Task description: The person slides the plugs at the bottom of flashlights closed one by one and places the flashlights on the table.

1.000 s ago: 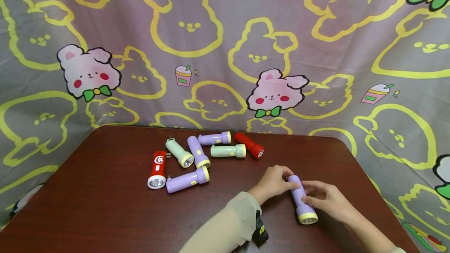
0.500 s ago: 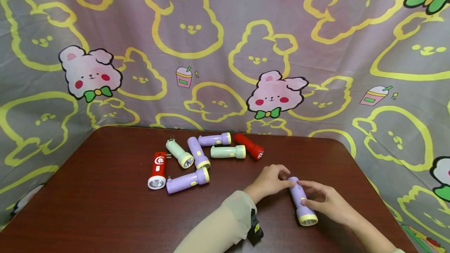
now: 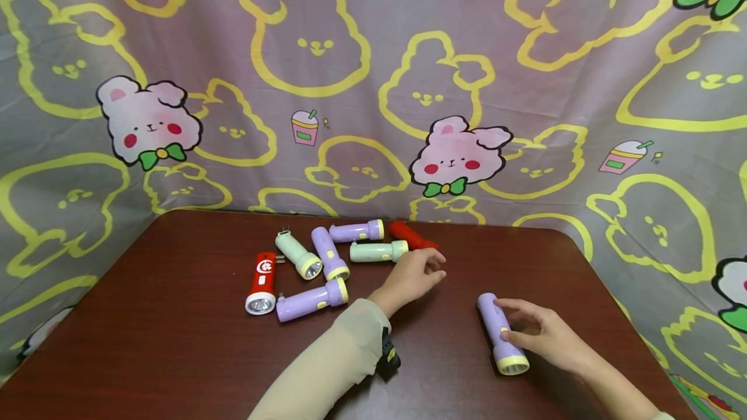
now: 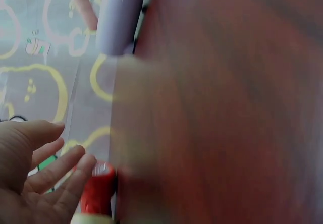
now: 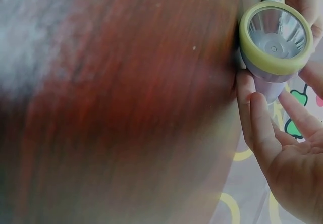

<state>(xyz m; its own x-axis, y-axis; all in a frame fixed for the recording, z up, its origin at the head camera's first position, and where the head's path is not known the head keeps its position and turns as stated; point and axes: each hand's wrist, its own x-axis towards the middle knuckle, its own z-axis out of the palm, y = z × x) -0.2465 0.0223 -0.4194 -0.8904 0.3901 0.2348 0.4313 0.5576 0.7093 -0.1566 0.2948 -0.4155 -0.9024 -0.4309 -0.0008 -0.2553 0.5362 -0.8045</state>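
A purple flashlight point(image 3: 497, 332) with a yellow rim lies on the right part of the table, its lens facing the near edge. My right hand point(image 3: 545, 332) holds it from the right side, thumb by the yellow switch and fingers along the body. In the right wrist view, the fingers point(image 5: 262, 118) bend around the flashlight's point(image 5: 273, 70) body behind its lens. My left hand point(image 3: 411, 277) holds nothing, fingers loosely bent, just in front of a red flashlight point(image 3: 410, 235), whose head it partly hides. The left wrist view shows this hand point(image 4: 45, 173) with fingers spread beside the red flashlight point(image 4: 97, 191).
Left of my left hand lie a green flashlight point(image 3: 373, 252), another green one point(image 3: 296, 253), several purple flashlights point(image 3: 306, 303) and a red-and-white flashlight point(image 3: 262, 280) on the brown table point(image 3: 175, 342). A patterned curtain point(image 3: 350, 109) hangs behind the table.
My left hand has let go of the purple flashlight's tail and moved left and back to the red flashlight. My right hand has stayed at the purple flashlight.
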